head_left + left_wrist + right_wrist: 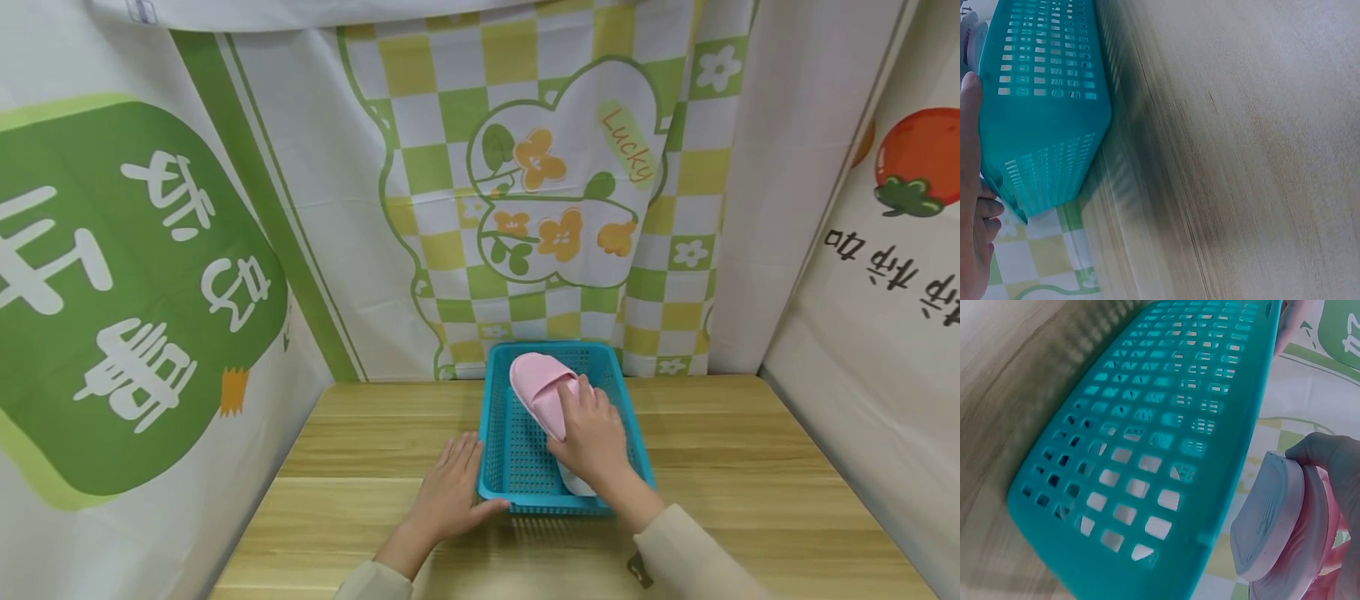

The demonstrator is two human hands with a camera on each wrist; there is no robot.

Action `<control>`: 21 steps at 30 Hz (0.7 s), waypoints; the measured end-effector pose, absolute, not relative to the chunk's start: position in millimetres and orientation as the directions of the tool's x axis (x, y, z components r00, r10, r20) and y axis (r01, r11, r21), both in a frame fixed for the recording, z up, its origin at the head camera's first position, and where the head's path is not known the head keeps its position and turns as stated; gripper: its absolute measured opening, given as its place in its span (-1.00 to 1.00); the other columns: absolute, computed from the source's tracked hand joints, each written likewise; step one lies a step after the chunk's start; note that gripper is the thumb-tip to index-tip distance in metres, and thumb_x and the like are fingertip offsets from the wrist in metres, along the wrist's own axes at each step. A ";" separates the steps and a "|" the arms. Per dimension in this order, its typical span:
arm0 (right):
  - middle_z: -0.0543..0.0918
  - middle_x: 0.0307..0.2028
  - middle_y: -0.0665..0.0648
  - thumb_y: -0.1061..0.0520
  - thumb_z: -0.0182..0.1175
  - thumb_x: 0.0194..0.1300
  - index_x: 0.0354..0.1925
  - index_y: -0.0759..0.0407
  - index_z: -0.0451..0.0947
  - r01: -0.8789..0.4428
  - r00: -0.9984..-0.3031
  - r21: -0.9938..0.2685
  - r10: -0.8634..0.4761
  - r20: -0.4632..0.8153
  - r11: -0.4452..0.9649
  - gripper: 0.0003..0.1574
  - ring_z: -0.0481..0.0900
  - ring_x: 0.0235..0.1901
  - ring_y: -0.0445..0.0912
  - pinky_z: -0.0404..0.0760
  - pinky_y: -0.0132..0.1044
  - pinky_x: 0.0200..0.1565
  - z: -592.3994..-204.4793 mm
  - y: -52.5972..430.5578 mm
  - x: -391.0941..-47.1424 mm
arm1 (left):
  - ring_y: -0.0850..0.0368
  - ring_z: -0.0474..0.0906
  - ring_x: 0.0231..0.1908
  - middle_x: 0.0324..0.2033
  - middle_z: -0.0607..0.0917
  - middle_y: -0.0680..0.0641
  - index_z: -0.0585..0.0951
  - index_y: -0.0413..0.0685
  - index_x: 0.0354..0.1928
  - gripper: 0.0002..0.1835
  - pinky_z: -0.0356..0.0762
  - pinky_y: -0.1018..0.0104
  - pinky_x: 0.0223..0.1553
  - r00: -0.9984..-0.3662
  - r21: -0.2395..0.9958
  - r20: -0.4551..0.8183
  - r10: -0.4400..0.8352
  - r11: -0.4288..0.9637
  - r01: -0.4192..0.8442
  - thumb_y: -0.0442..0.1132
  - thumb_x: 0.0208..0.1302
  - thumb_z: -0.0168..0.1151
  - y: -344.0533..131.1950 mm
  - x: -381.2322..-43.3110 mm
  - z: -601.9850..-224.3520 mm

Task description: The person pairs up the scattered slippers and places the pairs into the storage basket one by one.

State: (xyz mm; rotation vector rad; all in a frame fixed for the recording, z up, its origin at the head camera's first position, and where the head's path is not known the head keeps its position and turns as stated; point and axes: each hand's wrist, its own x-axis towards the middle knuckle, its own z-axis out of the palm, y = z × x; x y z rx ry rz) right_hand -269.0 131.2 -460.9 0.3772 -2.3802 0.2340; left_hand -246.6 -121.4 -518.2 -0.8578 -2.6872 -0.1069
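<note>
A pink slipper (536, 385) with a ribbed upper is held in my right hand (595, 435), tilted above the blue-green plastic basket (486, 471). In the right wrist view, pale soles (1269, 515) show one behind another under my thumb; whether this is a pair or one bent slipper I cannot tell. A white thing (576, 481) lies in the basket's near right part, partly hidden by that hand. My left hand (448, 492) is at the basket's near left corner, fingers extended along its side and thumb by the near rim.
The basket stands on a wood-grain table (375, 508) near its back edge. Behind hangs a checked cloth (465, 275), with printed cloth walls (150, 275) at both sides. A small dark object (638, 571) shows beside the right sleeve.
</note>
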 end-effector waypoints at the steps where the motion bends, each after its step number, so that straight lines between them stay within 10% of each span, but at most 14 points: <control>1: 0.46 0.12 0.51 -0.07 0.44 -0.20 0.16 0.24 0.42 -0.326 -0.718 -0.075 -0.195 0.668 0.942 -0.06 0.50 -0.09 0.36 0.58 0.22 -0.26 -461.1 129.9 -269.6 | -0.17 0.08 0.40 0.37 0.25 -0.34 0.25 -0.42 0.37 0.10 0.01 -0.02 0.39 -0.773 -0.024 0.317 0.550 0.819 0.573 0.52 0.22 -0.18 -121.5 -246.6 -518.6; 21: 0.38 0.20 0.48 -0.08 0.37 -0.07 0.23 0.26 0.39 -0.172 -0.863 -0.157 -0.072 0.501 0.973 -0.08 0.44 0.00 0.36 0.54 0.26 -0.15 -466.4 96.8 -286.7 | -0.17 0.09 0.40 0.38 0.24 -0.34 0.23 -0.42 0.38 0.10 -0.04 0.05 0.41 -0.782 -0.009 0.299 0.547 0.821 0.571 0.52 0.23 -0.20 -121.6 -247.3 -520.7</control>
